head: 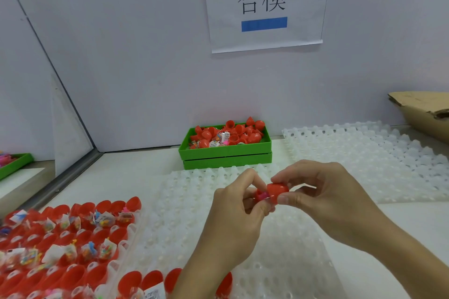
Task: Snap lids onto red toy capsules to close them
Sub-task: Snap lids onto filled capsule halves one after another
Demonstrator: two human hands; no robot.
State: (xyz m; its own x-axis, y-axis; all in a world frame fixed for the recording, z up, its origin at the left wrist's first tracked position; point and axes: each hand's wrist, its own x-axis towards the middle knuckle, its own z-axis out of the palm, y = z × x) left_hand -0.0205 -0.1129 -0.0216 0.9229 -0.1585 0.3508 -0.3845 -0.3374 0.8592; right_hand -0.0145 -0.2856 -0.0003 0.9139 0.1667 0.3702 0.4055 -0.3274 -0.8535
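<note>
"Where is the lid [278, 192]?"
"In front of the green tray [226, 153]. The right hand [323, 198] pinches it. The left hand [239, 206] holds the capsule [260, 195], so they can snap together."

Left hand [239, 204]: raised just in front of the green tray [224, 153], fingers curled inward, thumb and fingertips pinching the red capsule base [261, 195].
Right hand [323, 192]: level with the left one and just to its right, nearer than the tray, thumb below and forefinger above gripping the red lid [277, 192].
Forearms: both bare, running back from the hands toward the lower edge of the view, away from the tray.
Hands together: fingertips almost meeting, lid against base.
</note>
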